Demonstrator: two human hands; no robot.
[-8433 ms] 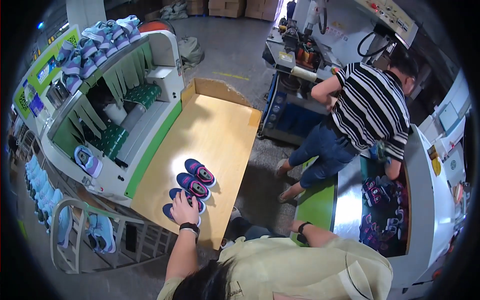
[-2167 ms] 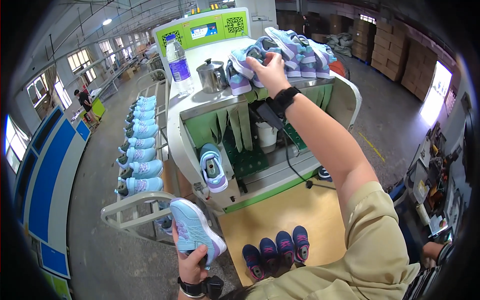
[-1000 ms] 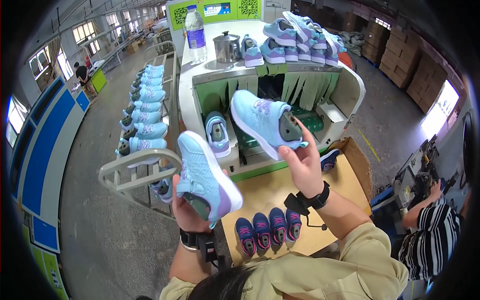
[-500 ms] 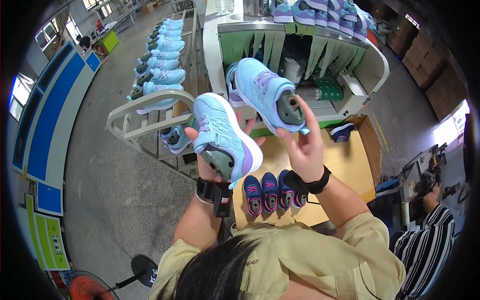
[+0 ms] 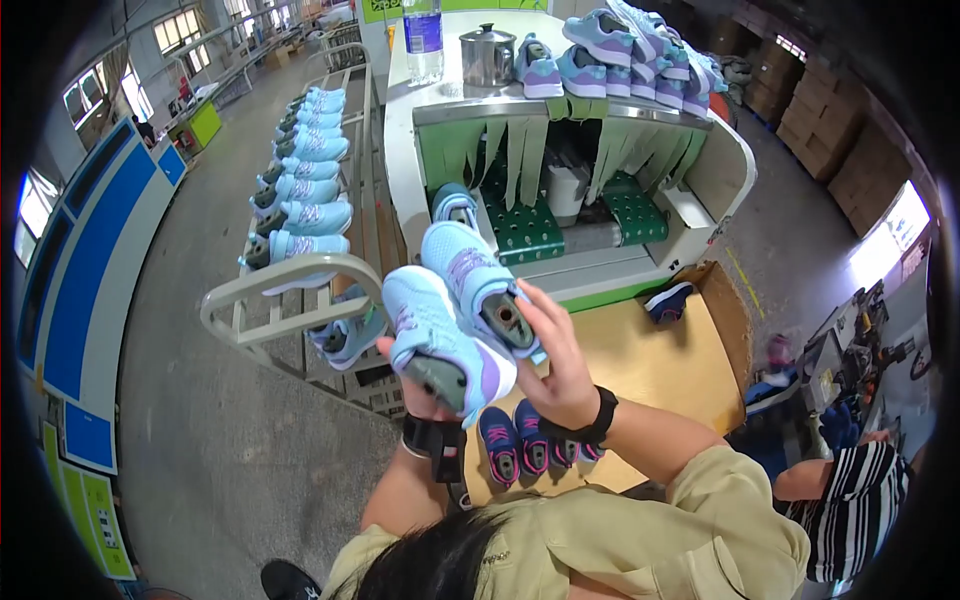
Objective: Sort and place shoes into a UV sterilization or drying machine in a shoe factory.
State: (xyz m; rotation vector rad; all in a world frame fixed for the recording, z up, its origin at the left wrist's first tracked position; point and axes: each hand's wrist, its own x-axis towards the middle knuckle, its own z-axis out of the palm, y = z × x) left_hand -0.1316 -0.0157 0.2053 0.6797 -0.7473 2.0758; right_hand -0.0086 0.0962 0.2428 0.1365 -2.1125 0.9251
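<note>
Since everything sits inside it, start with the room: a factory hall, windows [image 5: 180, 32] upper left, stacked cartons [image 5: 845, 135] upper right. Upper centre is a white tunnel machine [image 5: 398, 165] with a slit curtain [image 5: 530, 150] and a dotted green belt [image 5: 525, 228]. Below it, the pale wooden surface [image 5: 645, 370] carries four navy sneakers [image 5: 497, 440] in a row at the near end, plus a lone navy shoe [image 5: 668, 303] by the far right corner. Left of centre, a tubular rack [image 5: 350, 263] has light-blue sneakers [image 5: 312, 190] lined up side by side, probably so each is easy to grab. A co-worker's striped shirt [image 5: 850, 500] pokes in lower right. The blue-and-lilac heap [image 5: 650, 62] on the machine top looks like handy parking.

Mid-frame, the left hand [image 5: 425, 398] is cupped under the nearer blue sneaker [image 5: 428, 318], some fingers hidden; the right hand [image 5: 558, 372] is curled round the heel of the farther blue sneaker [image 5: 463, 258]. They overlap, toes up; can't tell if they touch. Heel grips probably make sense because the dark lasts [image 5: 503, 312] keep that end stiff.
</note>
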